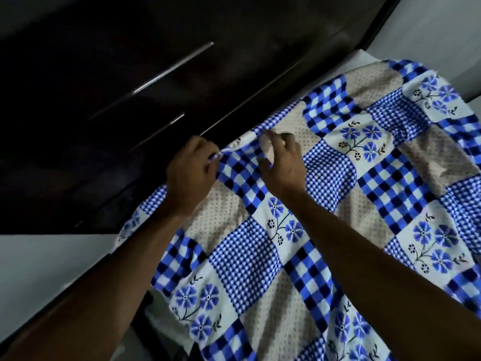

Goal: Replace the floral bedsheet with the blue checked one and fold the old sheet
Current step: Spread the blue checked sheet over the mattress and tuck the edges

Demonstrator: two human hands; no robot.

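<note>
Blue checked sheet (247, 256) is caught by its far edge. The left hand (191, 168) bunches it between the thumb and curled fingers, pinching it tight. Just beside it, the right hand (282, 162) bends its fingers down onto the same edge. Blur hides the tips, so it cannot be told whether they truly grip the cloth. A short span of bold check stretches between the two hands. Both bare forearms reach in from the lower edge of the view, crossing over the sheet. The sheet lies spread and rumpled over the bed, a patchwork of bold blue-and-black checks, fine gingham, blue flowers and beige dotted squares. Beyond its held edge stands a dark wardrobe (117, 82) with long metal handles (171, 69). Pale floor (39, 269) shows at the lower left.
</note>
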